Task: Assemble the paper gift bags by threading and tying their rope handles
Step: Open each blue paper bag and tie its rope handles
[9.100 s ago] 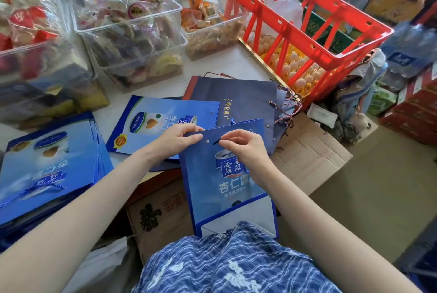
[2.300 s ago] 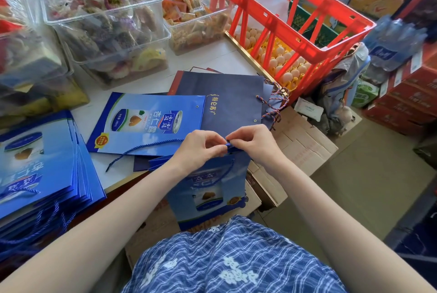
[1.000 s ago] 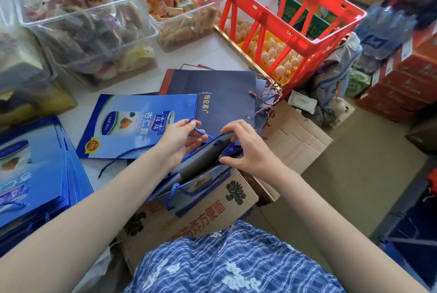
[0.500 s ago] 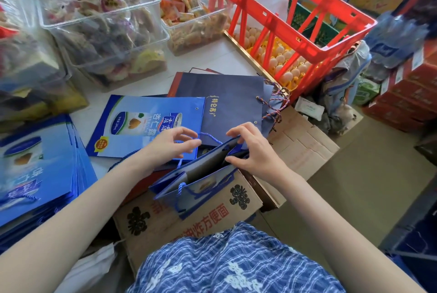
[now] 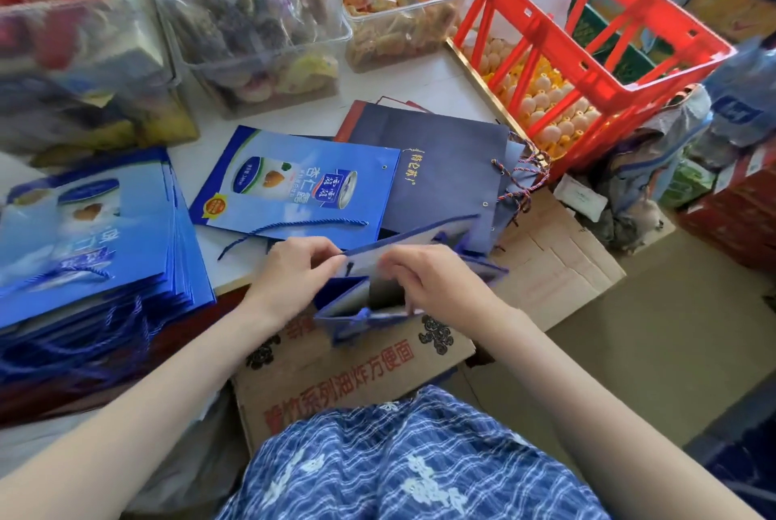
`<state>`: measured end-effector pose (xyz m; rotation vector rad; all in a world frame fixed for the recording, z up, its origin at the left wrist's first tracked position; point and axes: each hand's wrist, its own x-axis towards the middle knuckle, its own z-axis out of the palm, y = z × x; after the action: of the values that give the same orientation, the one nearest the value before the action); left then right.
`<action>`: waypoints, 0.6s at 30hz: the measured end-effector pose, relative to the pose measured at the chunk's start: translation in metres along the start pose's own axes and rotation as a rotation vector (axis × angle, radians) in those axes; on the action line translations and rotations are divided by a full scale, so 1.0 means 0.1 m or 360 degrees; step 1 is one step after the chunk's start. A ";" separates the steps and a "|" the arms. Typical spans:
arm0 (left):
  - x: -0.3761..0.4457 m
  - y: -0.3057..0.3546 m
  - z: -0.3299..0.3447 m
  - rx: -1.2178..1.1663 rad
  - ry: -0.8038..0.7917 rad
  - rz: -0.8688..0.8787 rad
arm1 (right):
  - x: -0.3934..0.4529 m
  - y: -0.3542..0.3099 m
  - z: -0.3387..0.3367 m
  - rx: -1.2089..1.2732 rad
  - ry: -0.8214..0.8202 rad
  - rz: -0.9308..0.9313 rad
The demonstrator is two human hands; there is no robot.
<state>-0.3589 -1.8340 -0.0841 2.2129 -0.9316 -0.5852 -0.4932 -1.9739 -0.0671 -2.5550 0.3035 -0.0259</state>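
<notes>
A blue paper gift bag (image 5: 357, 301) is held open-mouthed in front of me, just off the table's near edge. My left hand (image 5: 294, 271) pinches its far top edge. My right hand (image 5: 424, 280) grips the top edge too, fingers curled into the mouth. A knotted blue rope handle (image 5: 363, 315) shows on the near wall. A loose blue rope (image 5: 289, 227) lies on a flat blue bag (image 5: 294, 187) on the table. A stack of blue bags (image 5: 88, 234) with ropes lies at left.
Dark navy bags (image 5: 445, 175) with twisted cords lie behind. Clear tubs of snacks (image 5: 252, 15) stand along the back of the white table (image 5: 420, 82). A red crate (image 5: 579, 28) sits over eggs at right. Cardboard boxes (image 5: 348, 372) stand below my hands.
The bag was turned from flat to open-mouthed in the last seconds. My left hand has closed onto its top edge, and both hands have drawn together over the mouth.
</notes>
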 end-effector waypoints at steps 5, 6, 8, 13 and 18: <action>-0.05 0.10 0.15 -0.0022 0.0230 0.0009 | 0.07 -0.14 0.19 0.0524 0.0189 0.0648; -0.06 0.11 0.16 -0.0064 0.0222 0.0001 | 0.11 -0.14 0.22 0.0503 0.0243 0.0714; -0.04 0.12 0.18 -0.0104 0.0185 -0.0002 | 0.18 -0.14 0.28 0.0530 0.0291 0.0845; 0.05 0.09 0.13 -0.0188 0.0090 -0.0039 | 0.30 -0.24 0.35 0.0855 0.0320 0.1002; 0.22 0.05 -0.02 -0.0211 -0.0110 -0.0040 | 0.29 -0.19 0.16 0.1088 0.0385 0.1063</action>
<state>-0.3455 -1.8526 -0.0820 2.1002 -0.8752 -0.7187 -0.4593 -1.9567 -0.0718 -1.6813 1.0292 -0.1572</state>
